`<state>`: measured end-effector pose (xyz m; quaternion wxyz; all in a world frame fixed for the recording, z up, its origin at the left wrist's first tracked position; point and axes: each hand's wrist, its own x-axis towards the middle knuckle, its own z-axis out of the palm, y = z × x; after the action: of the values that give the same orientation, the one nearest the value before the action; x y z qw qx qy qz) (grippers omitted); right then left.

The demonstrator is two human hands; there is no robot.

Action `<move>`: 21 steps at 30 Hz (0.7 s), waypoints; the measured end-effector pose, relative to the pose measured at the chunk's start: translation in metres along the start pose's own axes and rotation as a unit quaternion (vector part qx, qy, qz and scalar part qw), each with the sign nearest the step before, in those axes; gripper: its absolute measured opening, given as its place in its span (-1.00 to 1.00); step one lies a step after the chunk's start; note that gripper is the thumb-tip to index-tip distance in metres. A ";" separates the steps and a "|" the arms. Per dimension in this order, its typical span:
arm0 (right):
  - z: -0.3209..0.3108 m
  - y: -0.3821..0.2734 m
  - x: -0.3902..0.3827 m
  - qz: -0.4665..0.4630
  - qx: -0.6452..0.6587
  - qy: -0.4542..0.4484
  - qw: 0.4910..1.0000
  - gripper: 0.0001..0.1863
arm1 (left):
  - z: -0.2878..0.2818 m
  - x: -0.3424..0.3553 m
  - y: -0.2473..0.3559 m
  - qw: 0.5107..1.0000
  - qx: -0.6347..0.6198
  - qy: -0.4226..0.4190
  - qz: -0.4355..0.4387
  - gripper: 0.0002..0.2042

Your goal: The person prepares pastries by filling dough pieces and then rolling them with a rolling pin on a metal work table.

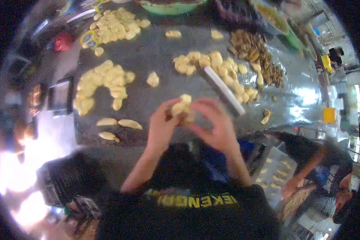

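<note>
A pale yellow piece of dough (183,105) is held above the near edge of the worktable, in front of my body. My left hand (162,121) is closed round its left side. The fingers of my right hand (217,125), a little blurred, curl in against its right side. My palms hide part of the dough. Three long shaped dough pieces (129,124) lie to the left of my left hand. Beyond my hands sits a single dough lump (153,79). A white rolling pin (225,90) rests slantwise against a row of dough balls (228,72).
More dough balls lie in a curved group (102,82) and a far-left heap (118,26). A pile of brown strips (254,54) is at the right, and a green basin (172,8) stands at the back. Another person's hand (291,188) works beside a tray (274,172) of shaped pieces.
</note>
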<state>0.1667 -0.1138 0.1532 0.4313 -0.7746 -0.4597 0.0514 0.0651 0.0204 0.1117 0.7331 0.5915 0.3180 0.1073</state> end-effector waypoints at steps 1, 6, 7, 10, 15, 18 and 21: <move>0.005 -0.002 -0.001 0.004 -0.002 0.000 1.000 -0.74 | -0.005 0.002 -0.005 1.000 0.000 -0.003 -0.003 -0.63; 0.027 0.006 -0.004 0.002 -0.056 -0.022 0.998 -0.68 | -0.021 0.010 -0.013 0.994 -0.046 -0.100 0.018 -0.69; 0.029 0.006 -0.004 0.019 -0.039 -0.001 0.999 -0.73 | -0.024 0.011 -0.007 0.993 -0.046 -0.105 0.015 -0.69; 0.022 0.006 0.001 0.178 0.077 -0.062 0.979 -0.86 | -0.036 0.020 -0.001 0.990 0.112 -0.083 0.025 -0.71; -0.003 -0.004 -0.005 0.361 0.341 -0.067 0.866 -0.82 | -0.072 0.057 -0.020 0.999 0.008 0.000 0.033 -0.78; -0.037 -0.007 -0.024 0.193 0.433 0.138 0.869 -0.79 | -0.083 0.075 -0.025 0.956 0.216 0.120 0.156 -0.75; -0.050 0.016 -0.022 0.349 0.253 0.210 0.877 -0.78 | -0.068 0.077 -0.058 0.867 0.410 0.070 0.274 -0.69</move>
<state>0.1887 -0.1644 0.1655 0.6533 -0.7417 -0.0291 0.1493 0.0719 0.1003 0.0249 0.3418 0.8931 0.2086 0.2051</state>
